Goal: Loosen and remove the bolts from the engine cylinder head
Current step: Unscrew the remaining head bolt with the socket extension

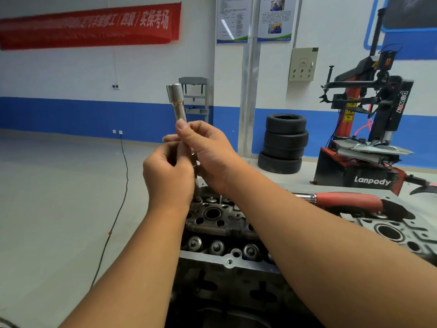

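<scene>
Both my hands are raised above the engine cylinder head [227, 233]. My right hand [208, 152] grips a long silver socket [177, 102] that points upward, its wide end on top. My left hand [168, 171] curls its fingers round the lower part of the same tool. Below my hands a thin bolt shank [196, 185] hangs down toward a hole in the head; its upper end is hidden by my fingers. Valve springs [217, 247] line the near side of the head.
A red-handled ratchet wrench [343, 200] lies on the head to the right, behind my right forearm. A stack of tyres [283, 143] and a red and black tyre changer [369, 129] stand behind. A black cable [118, 209] runs across the floor at left.
</scene>
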